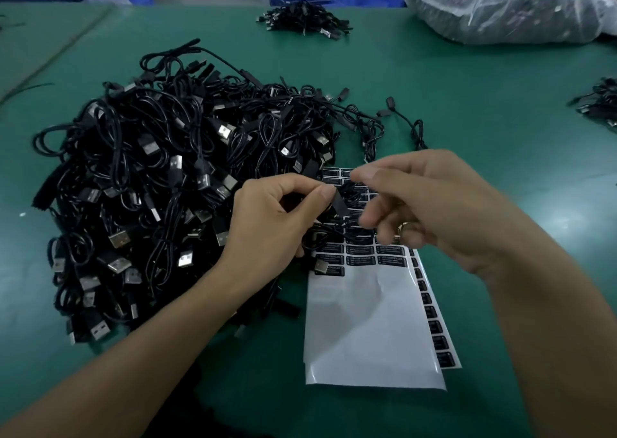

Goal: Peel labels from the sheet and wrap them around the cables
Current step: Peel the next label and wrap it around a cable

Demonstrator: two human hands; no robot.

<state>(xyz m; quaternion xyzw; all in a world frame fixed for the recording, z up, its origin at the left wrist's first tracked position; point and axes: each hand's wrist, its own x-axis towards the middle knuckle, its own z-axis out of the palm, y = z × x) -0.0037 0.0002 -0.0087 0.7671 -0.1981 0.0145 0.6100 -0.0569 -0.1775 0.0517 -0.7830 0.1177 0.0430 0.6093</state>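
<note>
cable heap left of label sheet; both on table.

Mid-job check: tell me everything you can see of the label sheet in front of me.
The label sheet lies flat on the green table, just right of the big cable pile. It is glossy white backing, slightly creased. Its near part is bare; small black labels with white print remain further away and in a column down the right edge. A second sheet seems to lie under it. Both hands hover over its far end, and a cable's USB plug rests on it.
</note>
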